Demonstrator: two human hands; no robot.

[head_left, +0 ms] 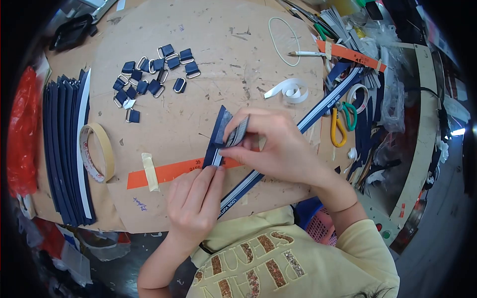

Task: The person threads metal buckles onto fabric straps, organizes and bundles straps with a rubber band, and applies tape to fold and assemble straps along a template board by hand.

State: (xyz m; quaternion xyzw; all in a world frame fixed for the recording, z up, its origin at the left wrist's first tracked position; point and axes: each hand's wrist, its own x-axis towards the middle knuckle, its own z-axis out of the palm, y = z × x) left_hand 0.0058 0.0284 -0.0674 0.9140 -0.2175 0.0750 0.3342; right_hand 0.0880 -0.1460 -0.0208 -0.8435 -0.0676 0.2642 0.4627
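Note:
My left hand [196, 201] is closed, its thumb and fingertips pinching the lower end of a short navy strap [210, 147] with a white stripe. The upper part of that strap spreads into a grey-lined flap [222, 125]. My right hand [271, 141] is pinched around a small folded grey strip [240, 130] right beside the strap, its thumb close to the white stripe. Whether the grey strip is joined to the strap is hidden by my fingers. A long navy strap with white lettering [328, 103] runs diagonally beneath my right hand and forearm.
Several navy tabs with metal rings [156, 64] lie at the upper left. Navy strips [64, 149] and a masking tape roll [105, 154] are at the left. An orange strip [169, 171] is taped down. Yellow-handled scissors [339, 131], white tape [293, 92] and a pencil [308, 53] lie right.

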